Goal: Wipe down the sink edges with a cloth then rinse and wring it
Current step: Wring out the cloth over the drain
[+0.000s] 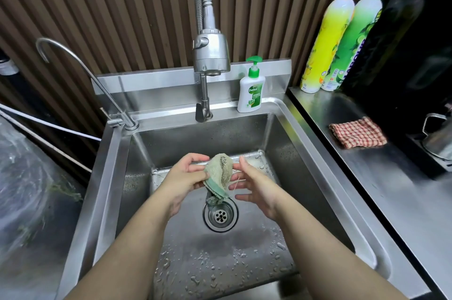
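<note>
Cloth (218,173), green and worn, hangs over the middle of the steel sink (102,177), just above the drain (220,214), lower end trailing down toward it. Left hand (182,181) pinches its left edge between thumb and fingers. Right hand (254,189) is released, fingers spread, fingertips just beside or barely touching the cloth's right edge, cannot tell which. Faucet head (210,53) shows no visible stream; droplets on the basin floor. My read: either pre-rinse or setting up the wring. To do it well: bunch the cloth into 1 roll, close both hands on it side by side, twist in opposite directions, keep it low over the drain so runoff stays in the basin. Loose threads on the right side could snag fingers. Dettol bottle (251,90) on the back ledge is well clear.
</note>
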Demonstrator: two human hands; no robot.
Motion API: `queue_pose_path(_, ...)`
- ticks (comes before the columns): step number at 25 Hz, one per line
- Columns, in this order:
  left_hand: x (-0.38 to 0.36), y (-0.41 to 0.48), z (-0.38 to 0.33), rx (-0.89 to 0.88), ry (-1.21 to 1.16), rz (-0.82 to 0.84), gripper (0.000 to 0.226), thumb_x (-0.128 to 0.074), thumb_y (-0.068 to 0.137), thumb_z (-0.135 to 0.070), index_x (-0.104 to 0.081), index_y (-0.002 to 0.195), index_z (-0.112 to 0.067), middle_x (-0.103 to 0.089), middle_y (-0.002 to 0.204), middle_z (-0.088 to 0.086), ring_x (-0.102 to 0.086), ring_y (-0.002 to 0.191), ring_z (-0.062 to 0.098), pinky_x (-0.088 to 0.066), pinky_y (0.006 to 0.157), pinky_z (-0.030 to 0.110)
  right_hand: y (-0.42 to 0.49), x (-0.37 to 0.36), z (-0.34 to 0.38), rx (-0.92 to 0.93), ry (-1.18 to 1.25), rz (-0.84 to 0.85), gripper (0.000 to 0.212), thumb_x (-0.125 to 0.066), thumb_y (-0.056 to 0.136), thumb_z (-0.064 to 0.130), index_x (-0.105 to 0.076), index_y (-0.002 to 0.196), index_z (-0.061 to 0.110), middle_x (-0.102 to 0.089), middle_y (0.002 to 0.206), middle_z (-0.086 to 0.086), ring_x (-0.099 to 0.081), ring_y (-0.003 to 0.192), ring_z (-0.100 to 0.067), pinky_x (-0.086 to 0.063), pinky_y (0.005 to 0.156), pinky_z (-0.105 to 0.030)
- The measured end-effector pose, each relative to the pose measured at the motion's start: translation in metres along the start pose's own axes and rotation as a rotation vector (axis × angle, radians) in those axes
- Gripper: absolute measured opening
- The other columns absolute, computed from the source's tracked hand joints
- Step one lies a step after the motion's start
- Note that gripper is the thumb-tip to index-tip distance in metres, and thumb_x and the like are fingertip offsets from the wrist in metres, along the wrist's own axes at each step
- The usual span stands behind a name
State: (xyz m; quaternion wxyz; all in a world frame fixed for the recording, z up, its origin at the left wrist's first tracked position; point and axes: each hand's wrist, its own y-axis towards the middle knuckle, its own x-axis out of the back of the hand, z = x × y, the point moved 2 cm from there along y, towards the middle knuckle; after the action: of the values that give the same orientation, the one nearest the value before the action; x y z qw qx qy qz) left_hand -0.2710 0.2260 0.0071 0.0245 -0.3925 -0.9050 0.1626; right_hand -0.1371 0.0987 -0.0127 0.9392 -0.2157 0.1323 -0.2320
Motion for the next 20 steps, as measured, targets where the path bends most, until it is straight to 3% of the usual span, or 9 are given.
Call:
queue_pose_path(1,-0.003,-0.001,0.001,0.003,0.024,0.017,0.031,-0.055,0.081,0.011,-0.059,0.099,-0.014,-0.070,0.079,0.002,-0.063,0.068,0.011,-0.050,0.064,0.022,0.001,-0.006,-0.002,-0.005,-0.026,-0.034,0.035,-0.056,0.088,0.048,-0.061,0.104,0.017,-0.061,0.088,0.002,-0.057,0.083,-0.015,-0.046,0.082,-0.034)
queue_pose_path(4,-0.003,-0.005,0.006,0.014,0.039,0.062,0.032,-0.055,0.081,0.010,-0.059,0.101,-0.015,-0.069,0.080,0.005,-0.062,0.068,0.012,-0.050,0.063,0.022,0.002,-0.010,0.000,0.039,-0.045,-0.120,0.012,-0.062,0.088,0.023,-0.055,0.088,0.014,-0.064,0.087,-0.003,-0.059,0.081,-0.015,-0.045,0.079,-0.030)
queue_pose_path(7,0.003,-0.004,0.007,-0.001,-0.081,-0.064,0.029,-0.051,0.085,0.006,-0.059,0.100,-0.018,-0.065,0.087,0.008,-0.059,0.075,0.016,-0.049,0.063,0.023,0.001,-0.008,0.007,0.129,-0.041,-0.123,0.003,-0.053,0.094,0.013,-0.053,0.093,0.010,-0.063,0.083,-0.005,-0.062,0.074,-0.014,-0.052,0.069,-0.024)
queue_pose_path(10,-0.013,-0.006,0.016,0.077,-0.206,-0.065,0.016,-0.053,0.090,-0.024,-0.061,0.104,-0.023,-0.069,0.100,0.006,-0.065,0.087,0.020,-0.049,0.077,0.033,-0.002,-0.020,0.011,0.170,0.073,-0.190,0.010,-0.050,0.096,0.016,-0.054,0.101,0.008,-0.067,0.089,-0.003,-0.064,0.076,-0.011,-0.051,0.059,-0.020)
queue_pose_path(11,-0.019,-0.006,0.020,0.111,-0.208,-0.030,0.024,-0.054,0.090,-0.035,-0.062,0.108,-0.022,-0.071,0.103,0.005,-0.067,0.092,0.021,-0.050,0.079,0.034,-0.001,-0.025,0.011,0.179,0.112,-0.210,0.015,-0.049,0.096,0.018,-0.054,0.103,0.005,-0.067,0.093,-0.005,-0.064,0.078,-0.012,-0.052,0.060,-0.021)
queue_pose_path(14,-0.031,-0.002,0.020,0.134,-0.150,-0.137,0.030,-0.052,0.092,-0.035,-0.062,0.111,-0.014,-0.072,0.100,0.007,-0.069,0.083,0.019,-0.052,0.060,0.023,0.002,-0.027,0.009,0.261,-0.129,-0.435,0.033,-0.050,0.092,0.035,-0.055,0.091,0.002,-0.063,0.099,-0.016,-0.059,0.087,-0.020,-0.051,0.079,-0.039)
queue_pose_path(16,-0.033,0.002,0.017,0.138,-0.135,-0.221,0.025,-0.048,0.095,-0.028,-0.061,0.108,-0.011,-0.070,0.097,0.007,-0.066,0.078,0.017,-0.048,0.048,0.016,0.002,-0.023,0.006,0.313,-0.405,-0.641,0.033,-0.048,0.093,0.035,-0.052,0.081,0.005,-0.058,0.094,-0.013,-0.052,0.090,-0.025,-0.042,0.082,-0.039)
queue_pose_path(17,-0.034,0.004,0.016,0.138,-0.147,-0.234,0.024,-0.047,0.096,-0.026,-0.061,0.109,-0.011,-0.069,0.098,0.007,-0.065,0.079,0.017,-0.048,0.048,0.016,0.000,-0.025,0.006,0.352,-0.413,-0.684,0.031,-0.047,0.095,0.032,-0.051,0.082,0.005,-0.057,0.091,-0.011,-0.052,0.089,-0.026,-0.040,0.079,-0.037)
queue_pose_path(20,-0.037,0.011,0.017,0.149,-0.173,-0.311,0.025,-0.044,0.095,-0.025,-0.059,0.109,-0.011,-0.065,0.107,0.009,-0.060,0.096,0.024,-0.048,0.076,0.029,-0.003,-0.040,0.008,0.411,-0.370,-0.698,0.026,-0.044,0.097,0.026,-0.048,0.082,0.006,-0.056,0.083,-0.008,-0.051,0.082,-0.027,-0.038,0.072,-0.037)
